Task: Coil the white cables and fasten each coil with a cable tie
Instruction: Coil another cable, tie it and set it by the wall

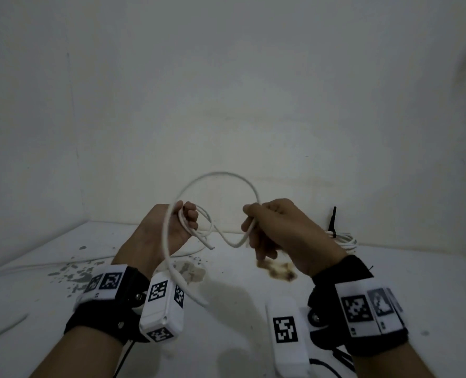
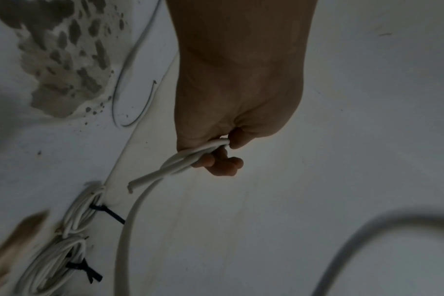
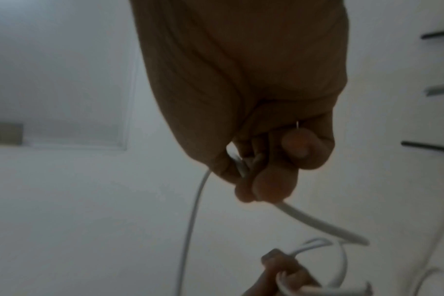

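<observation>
I hold one white cable (image 1: 221, 174) up above the table with both hands. My left hand (image 1: 184, 223) grips a couple of gathered loops in its curled fingers; the cut end (image 1: 211, 247) sticks out below. In the left wrist view the left hand (image 2: 216, 154) closes round the loops (image 2: 188, 160). From there the cable arcs up and over to my right hand (image 1: 256, 218), which pinches it between thumb and fingers. The right wrist view shows my right hand (image 3: 256, 180) on the cable (image 3: 317, 222). A long tail (image 1: 171, 268) hangs past my left wrist.
Two tied coils (image 2: 81, 214) (image 2: 51, 266) with black cable ties lie by the wall; one coil (image 1: 343, 240) shows at the back right. Loose black ties (image 3: 428, 146) lie to the right. The white table (image 1: 240, 296) has grey and brown stains (image 1: 278, 270). Another white cable (image 1: 35, 266) lies at the left.
</observation>
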Available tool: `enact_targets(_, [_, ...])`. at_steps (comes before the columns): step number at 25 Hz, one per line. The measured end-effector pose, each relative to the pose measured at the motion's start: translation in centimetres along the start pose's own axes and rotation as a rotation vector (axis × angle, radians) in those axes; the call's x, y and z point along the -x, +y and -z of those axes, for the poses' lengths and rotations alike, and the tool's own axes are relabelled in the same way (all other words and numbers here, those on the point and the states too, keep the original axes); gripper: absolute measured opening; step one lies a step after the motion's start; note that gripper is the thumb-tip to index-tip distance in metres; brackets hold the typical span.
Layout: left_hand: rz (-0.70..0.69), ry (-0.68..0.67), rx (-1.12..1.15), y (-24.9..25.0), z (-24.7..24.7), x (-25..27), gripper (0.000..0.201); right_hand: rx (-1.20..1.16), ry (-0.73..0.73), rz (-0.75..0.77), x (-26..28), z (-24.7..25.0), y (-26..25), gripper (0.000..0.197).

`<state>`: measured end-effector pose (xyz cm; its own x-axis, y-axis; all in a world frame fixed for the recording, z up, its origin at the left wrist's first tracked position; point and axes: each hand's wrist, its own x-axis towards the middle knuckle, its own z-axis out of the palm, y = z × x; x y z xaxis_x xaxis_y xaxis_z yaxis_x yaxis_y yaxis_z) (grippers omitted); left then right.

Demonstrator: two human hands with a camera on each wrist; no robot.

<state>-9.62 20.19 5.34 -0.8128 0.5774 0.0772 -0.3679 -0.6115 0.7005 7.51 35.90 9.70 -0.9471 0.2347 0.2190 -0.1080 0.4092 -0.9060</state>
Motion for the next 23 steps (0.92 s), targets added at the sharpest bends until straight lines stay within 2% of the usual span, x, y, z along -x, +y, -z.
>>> enact_targets(3, [-0.013, -0.034, 0.034, -0.2, -0.5, 0.0, 0.029, -0.285, -0.018, -0.078, 0.1, -0.5, -0.7, 0.032])
enact_targets(7, [-0.025, -0.072, 0.067, -0.4, -1.6, 0.1, 0.029, -0.334, -0.112, -0.12, 0.3, -1.3, -1.0, 0.032])
enact_targets(10, [0.0, -0.081, 0.042, -1.2, -2.5, 0.2, 0.029, -0.385, -0.157, -0.097, 0.2, -1.9, -1.0, 0.034])
enact_targets(13, [0.031, -0.078, 0.036, -1.9, -3.2, 0.4, 0.03, -0.461, -0.143, -0.107, 0.2, -1.9, -1.0, 0.037])
enact_targets(18, [-0.041, -0.021, 0.159, -1.2, -3.0, 0.4, 0.031, -0.267, -0.071, -0.135, 0.4, -0.5, -0.6, 0.034])
enact_targets(23, [-0.018, -0.069, -0.106, -2.2, -4.0, 1.1, 0.031, -0.374, -0.125, -0.101, 0.1, -1.2, -0.9, 0.036])
